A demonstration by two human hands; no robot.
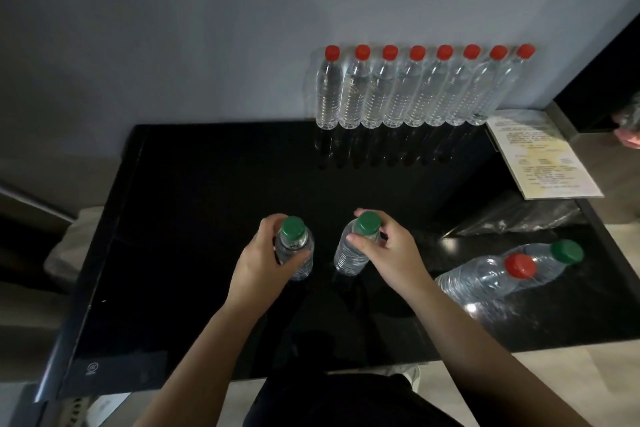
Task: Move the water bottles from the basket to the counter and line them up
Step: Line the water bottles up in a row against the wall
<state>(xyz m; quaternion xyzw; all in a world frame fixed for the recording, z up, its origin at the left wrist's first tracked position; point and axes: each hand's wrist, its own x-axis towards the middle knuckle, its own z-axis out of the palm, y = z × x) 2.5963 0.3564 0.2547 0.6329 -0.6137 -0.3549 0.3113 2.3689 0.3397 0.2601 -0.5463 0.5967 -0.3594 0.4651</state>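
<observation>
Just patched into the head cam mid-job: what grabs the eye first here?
The row of eight red-capped bottles, lined up against the wall at the back of the black counter, stands out first. At centre, the left hand grips the left green-capped bottle and the right hand grips the right green-capped bottle. Near the counter's right edge sit a loose red-capped bottle and a loose green-capped bottle.

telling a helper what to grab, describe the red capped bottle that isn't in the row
On the black counter, look to the near right edge, far from the row of bottles along the wall. Two bottles sit together there; it is the red-capped bottle, next to a green-capped bottle.
</observation>
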